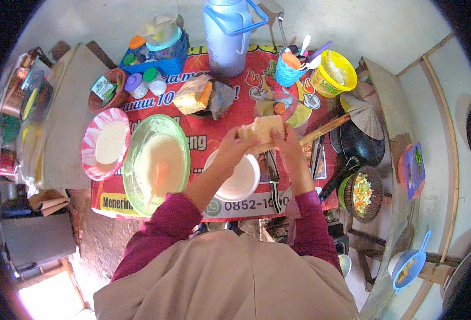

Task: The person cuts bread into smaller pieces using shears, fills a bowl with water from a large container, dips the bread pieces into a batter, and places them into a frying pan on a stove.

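A pale, light-brown block (264, 130), possibly tempeh or tofu, is held between both my hands above the table. My left hand (235, 146) grips its left end, and my right hand (285, 140) has its right end. Below the hands stands a white bowl (251, 178), partly hidden by my left forearm. A knife with a dark handle (274, 172) lies beside that bowl. To the left, a green oval basin (184, 160) contains pale batter and an orange spoon (159, 176). Farther back, an opened paper-wrapped block (193, 96) rests near a dark plastic bag.
A pink-and-white bowl (87, 156) of pale powder stands at left. Behind are a blue jug (227, 44), a cup of spoons (287, 74) and a yellow tub (327, 88). At right are a black wok (361, 144) and a basket (375, 196) of shredded vegetables.
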Demonstrator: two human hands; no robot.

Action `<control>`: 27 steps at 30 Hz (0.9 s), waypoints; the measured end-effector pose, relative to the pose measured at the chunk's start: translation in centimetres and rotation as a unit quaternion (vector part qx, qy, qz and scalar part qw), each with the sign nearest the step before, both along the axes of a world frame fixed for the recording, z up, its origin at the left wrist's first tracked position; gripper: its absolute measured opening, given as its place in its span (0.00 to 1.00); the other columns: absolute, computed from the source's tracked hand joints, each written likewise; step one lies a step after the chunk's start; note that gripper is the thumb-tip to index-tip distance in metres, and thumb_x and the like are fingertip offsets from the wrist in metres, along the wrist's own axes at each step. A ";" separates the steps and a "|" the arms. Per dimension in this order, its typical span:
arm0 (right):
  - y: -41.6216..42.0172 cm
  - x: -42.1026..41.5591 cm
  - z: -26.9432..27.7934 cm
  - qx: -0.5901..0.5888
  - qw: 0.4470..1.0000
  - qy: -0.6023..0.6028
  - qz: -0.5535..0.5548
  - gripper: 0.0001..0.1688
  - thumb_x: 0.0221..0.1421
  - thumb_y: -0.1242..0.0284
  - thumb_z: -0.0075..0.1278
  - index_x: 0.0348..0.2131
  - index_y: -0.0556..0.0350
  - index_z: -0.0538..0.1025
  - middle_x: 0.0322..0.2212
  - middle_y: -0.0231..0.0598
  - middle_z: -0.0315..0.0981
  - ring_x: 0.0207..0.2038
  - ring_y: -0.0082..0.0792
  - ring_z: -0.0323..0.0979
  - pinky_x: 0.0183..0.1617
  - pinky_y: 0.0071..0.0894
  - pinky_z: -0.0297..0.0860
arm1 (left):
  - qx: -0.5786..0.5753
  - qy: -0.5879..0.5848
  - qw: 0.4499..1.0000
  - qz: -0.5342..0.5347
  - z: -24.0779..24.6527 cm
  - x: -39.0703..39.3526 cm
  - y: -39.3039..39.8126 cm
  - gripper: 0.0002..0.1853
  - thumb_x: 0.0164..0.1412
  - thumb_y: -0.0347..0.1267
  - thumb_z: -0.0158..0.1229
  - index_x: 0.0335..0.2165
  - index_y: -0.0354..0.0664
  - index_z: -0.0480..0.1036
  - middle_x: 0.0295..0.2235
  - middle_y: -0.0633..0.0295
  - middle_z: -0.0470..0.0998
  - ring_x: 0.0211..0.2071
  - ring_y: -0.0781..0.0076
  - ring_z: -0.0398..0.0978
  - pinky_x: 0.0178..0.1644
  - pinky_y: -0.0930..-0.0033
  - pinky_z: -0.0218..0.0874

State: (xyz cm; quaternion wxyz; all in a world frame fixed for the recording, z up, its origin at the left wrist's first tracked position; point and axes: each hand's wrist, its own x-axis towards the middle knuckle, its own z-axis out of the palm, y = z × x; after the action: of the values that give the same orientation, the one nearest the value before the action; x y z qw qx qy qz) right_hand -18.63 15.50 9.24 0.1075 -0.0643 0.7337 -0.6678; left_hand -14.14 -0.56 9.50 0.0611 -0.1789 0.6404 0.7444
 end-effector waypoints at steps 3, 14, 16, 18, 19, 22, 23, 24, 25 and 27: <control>-2.1 3.7 2.3 0.095 0.995 0.013 0.031 0.25 0.54 0.67 0.47 0.46 0.65 0.63 0.38 0.41 0.66 0.42 0.29 0.64 0.47 0.26 0.61 | 0.060 -0.024 0.998 0.007 -0.4 5.1 -2.9 0.27 0.44 0.34 0.62 0.43 0.36 0.64 0.34 0.62 0.70 0.32 0.76 0.68 0.32 0.74 0.60; -3.3 6.6 -5.6 0.174 0.979 0.025 0.100 0.27 0.45 0.65 0.52 0.41 0.65 0.65 0.37 0.53 0.67 0.41 0.48 0.66 0.45 0.40 0.63 | -0.089 -0.114 0.988 -0.058 -2.0 10.8 -4.2 0.37 0.45 0.37 0.61 0.50 0.30 0.56 0.44 0.48 0.66 0.41 0.63 0.68 0.44 0.69 0.61; -3.6 6.9 -5.1 0.171 0.978 0.059 0.104 0.25 0.45 0.68 0.52 0.40 0.64 0.65 0.35 0.52 0.67 0.40 0.47 0.66 0.45 0.39 0.63 | -0.107 -0.093 0.990 -0.021 -2.2 11.4 -3.7 0.37 0.46 0.37 0.59 0.51 0.29 0.55 0.45 0.45 0.66 0.43 0.61 0.68 0.46 0.68 0.59; -3.9 7.3 -4.4 0.198 0.966 0.137 0.098 0.22 0.44 0.74 0.53 0.40 0.63 0.67 0.33 0.48 0.68 0.38 0.44 0.67 0.44 0.37 0.63 | -0.181 -0.042 0.983 -0.004 -2.8 12.1 -3.8 0.36 0.48 0.38 0.58 0.51 0.29 0.55 0.45 0.45 0.67 0.44 0.61 0.67 0.47 0.69 0.59; -3.8 7.3 -4.8 0.242 0.948 0.174 0.110 0.23 0.43 0.74 0.53 0.40 0.62 0.67 0.34 0.49 0.68 0.39 0.45 0.67 0.44 0.38 0.62 | -0.218 -0.015 0.976 0.004 -2.8 12.3 -3.8 0.36 0.48 0.38 0.57 0.51 0.30 0.55 0.45 0.45 0.67 0.44 0.62 0.67 0.48 0.69 0.58; -3.5 7.4 -5.8 0.362 0.885 0.267 0.120 0.26 0.41 0.72 0.54 0.42 0.61 0.66 0.38 0.51 0.66 0.42 0.49 0.65 0.46 0.41 0.61 | -0.248 -0.034 0.966 -0.061 1.0 12.7 -5.0 0.30 0.51 0.35 0.56 0.50 0.32 0.58 0.46 0.45 0.67 0.47 0.64 0.66 0.49 0.68 0.58; -3.9 7.6 -5.4 0.396 0.865 0.289 0.109 0.28 0.40 0.72 0.55 0.43 0.60 0.66 0.40 0.51 0.65 0.43 0.50 0.64 0.47 0.42 0.61 | -0.209 -0.013 0.976 -0.054 0.9 13.2 -5.4 0.28 0.52 0.34 0.55 0.49 0.32 0.59 0.45 0.46 0.67 0.46 0.65 0.67 0.49 0.68 0.58; -4.1 7.7 -5.0 0.431 0.842 0.311 0.098 0.29 0.40 0.71 0.55 0.44 0.60 0.65 0.41 0.51 0.64 0.44 0.50 0.63 0.47 0.42 0.60 | -0.168 0.008 0.985 -0.047 0.6 13.8 -6.0 0.25 0.53 0.33 0.54 0.48 0.33 0.61 0.45 0.47 0.68 0.45 0.66 0.67 0.48 0.68 0.59; -4.1 7.6 -4.8 0.410 0.838 0.345 0.104 0.30 0.39 0.70 0.55 0.44 0.59 0.65 0.42 0.50 0.64 0.45 0.49 0.62 0.48 0.43 0.59 | -0.126 0.030 0.991 -0.039 0.4 14.4 -6.5 0.23 0.54 0.32 0.53 0.47 0.33 0.62 0.44 0.48 0.69 0.45 0.67 0.68 0.47 0.68 0.59; -4.3 7.1 -4.3 0.366 0.827 0.411 0.118 0.32 0.39 0.68 0.56 0.46 0.56 0.65 0.44 0.48 0.63 0.47 0.48 0.61 0.51 0.45 0.57 | -0.113 0.047 0.992 -0.040 0.4 15.4 -7.3 0.19 0.55 0.31 0.52 0.44 0.32 0.65 0.40 0.50 0.71 0.41 0.69 0.69 0.45 0.70 0.60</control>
State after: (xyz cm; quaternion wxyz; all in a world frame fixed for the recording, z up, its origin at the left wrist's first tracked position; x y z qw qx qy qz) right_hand -11.50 11.22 4.98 -0.1106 -0.3744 0.8877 -0.2442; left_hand 1.26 -7.89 9.91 0.0402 -0.1241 0.7290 0.6719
